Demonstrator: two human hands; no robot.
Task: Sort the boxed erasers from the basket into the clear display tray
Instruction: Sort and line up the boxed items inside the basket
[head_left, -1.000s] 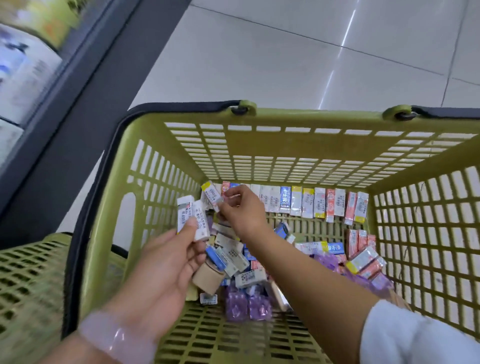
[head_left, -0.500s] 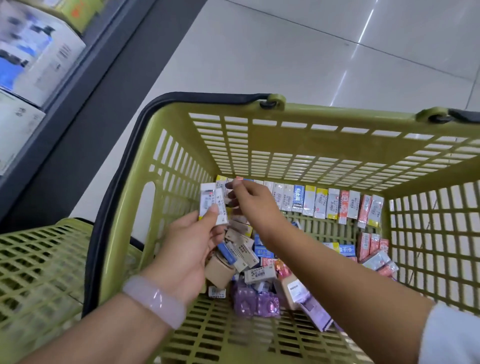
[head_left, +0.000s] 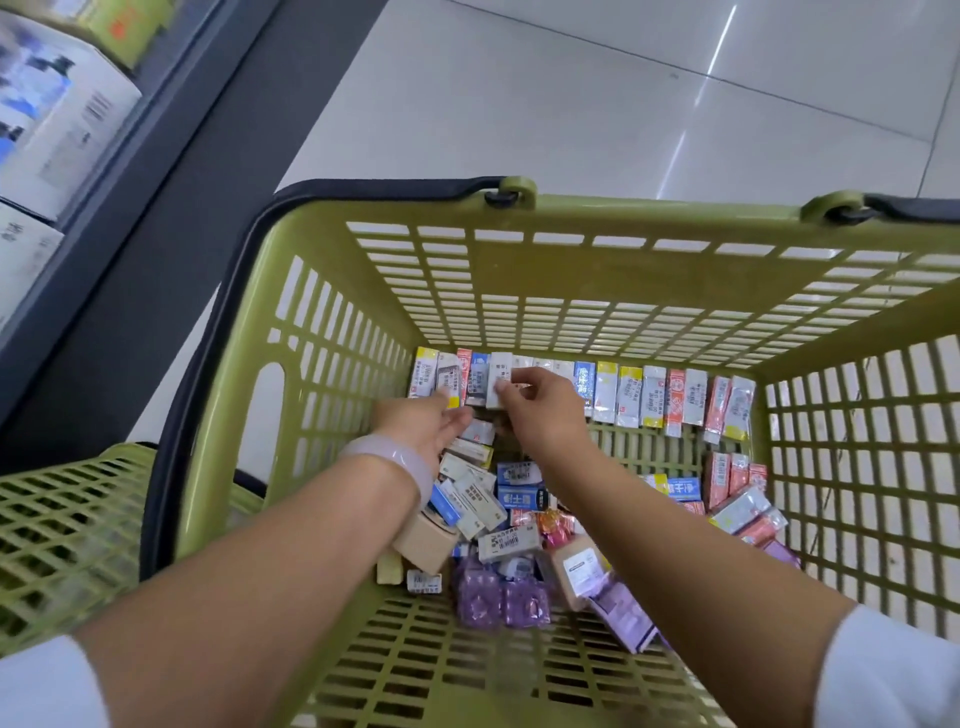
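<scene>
A green slatted basket (head_left: 649, 210) holds many boxed erasers. A row of them (head_left: 654, 395) stands upright along its far wall, and a loose pile (head_left: 514, 499) lies in the middle of the floor. My right hand (head_left: 545, 410) pinches a white boxed eraser (head_left: 497, 376) at the left part of that row. Beside it, my left hand (head_left: 426, 426) holds another white boxed eraser (head_left: 447, 376) upright against the row's left end, thumb on its lower edge.
A second green basket (head_left: 62, 519) sits at the lower left, partly under the first one's black handle (head_left: 208, 364). A dark shelf unit with large white cartons (head_left: 57, 114) runs along the left. Pale floor tiles (head_left: 571, 104) lie beyond the basket.
Both hands moved from above the pile to the far wall. The white boxes my left hand held up are now down at the row's left end, and my right hand's box joins the row.
</scene>
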